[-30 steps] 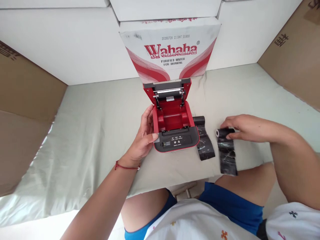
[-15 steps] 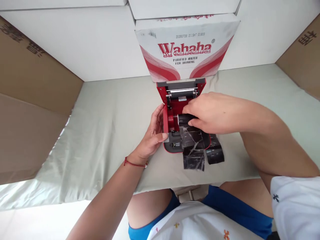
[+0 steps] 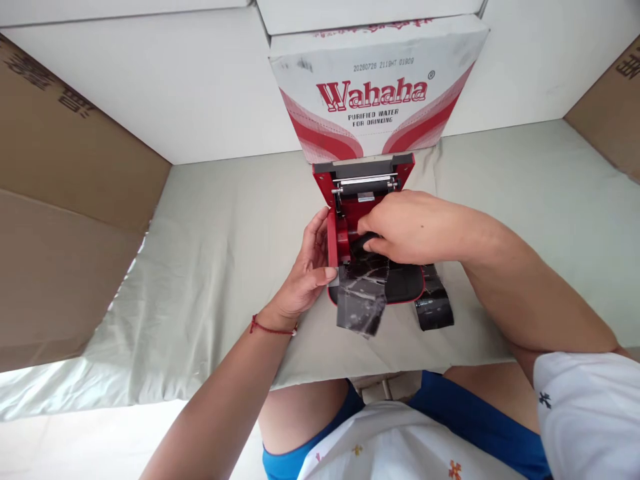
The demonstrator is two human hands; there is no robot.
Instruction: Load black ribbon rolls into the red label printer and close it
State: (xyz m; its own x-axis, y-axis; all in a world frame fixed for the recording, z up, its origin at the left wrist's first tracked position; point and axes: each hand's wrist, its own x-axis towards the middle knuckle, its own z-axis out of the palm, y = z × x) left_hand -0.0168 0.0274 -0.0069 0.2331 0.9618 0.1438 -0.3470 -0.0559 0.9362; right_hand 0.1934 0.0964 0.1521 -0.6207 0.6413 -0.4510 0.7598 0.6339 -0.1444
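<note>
1. Steadying the red printer (image 3: 333, 241) on the cloth (image 3: 240, 220) in the head view, the left hand (image 3: 306, 273) is half curled against its left wall.
2. The right hand (image 3: 419, 228) pinches the black roll (image 3: 361, 248) inside the printer, fingertips partly hidden.
3. The roll seems light, its tail limp and slick; its ends suit gripping. The printer seems stiff, best held by its sides.

pale cloth (image 3: 235, 267): printer (image 3: 406, 285), black strip (image 3: 434, 308), carton (image 3: 380, 130)

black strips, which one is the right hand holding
The draped strip, over the front of the open red printer; the right hand grips its upper end. The other strip lies on the cloth.
</note>
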